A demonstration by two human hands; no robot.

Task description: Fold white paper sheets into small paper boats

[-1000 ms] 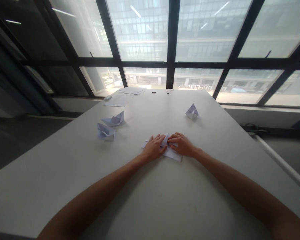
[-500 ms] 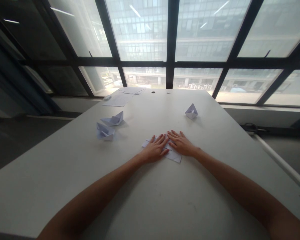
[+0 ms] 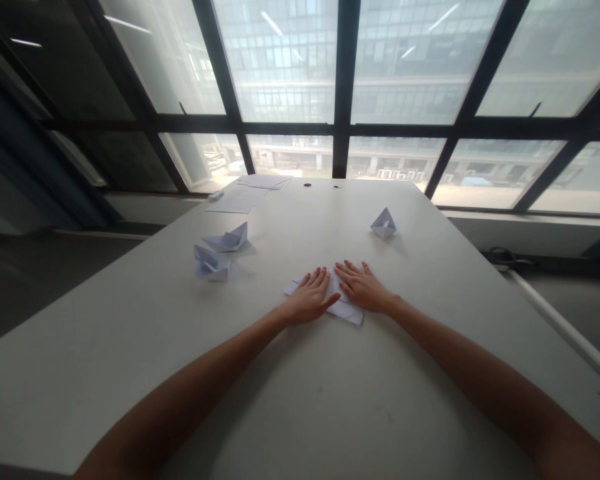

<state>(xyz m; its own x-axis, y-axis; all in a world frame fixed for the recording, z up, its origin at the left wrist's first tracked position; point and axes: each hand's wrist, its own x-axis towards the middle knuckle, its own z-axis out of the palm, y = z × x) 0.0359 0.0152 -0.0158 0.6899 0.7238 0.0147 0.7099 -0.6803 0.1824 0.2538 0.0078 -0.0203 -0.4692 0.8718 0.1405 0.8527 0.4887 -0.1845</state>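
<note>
White, flat-folded paper piece (image 3: 347,311) at twelve o'clock on white table (image 3: 350,407), partly beneath bare left hand (image 3: 310,298) and bare right hand (image 3: 364,291), palms down, fingers spread. Probably handles light, stiffer where layered, easily creased; best pinched at exposed four-o'clock corner.

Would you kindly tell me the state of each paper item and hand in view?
Left hand: grip open, palm down on the folded paper.
Right hand: grip open, palm down, partly on it.
Folded paper: flat, partly covered by both hands.
Nearer left paper boat: folded, opened out.
Farther left paper boat: folded, opened out.
Right paper boat: folded, opened out.
Paper sheets: lying flat, some overlapping.
</note>
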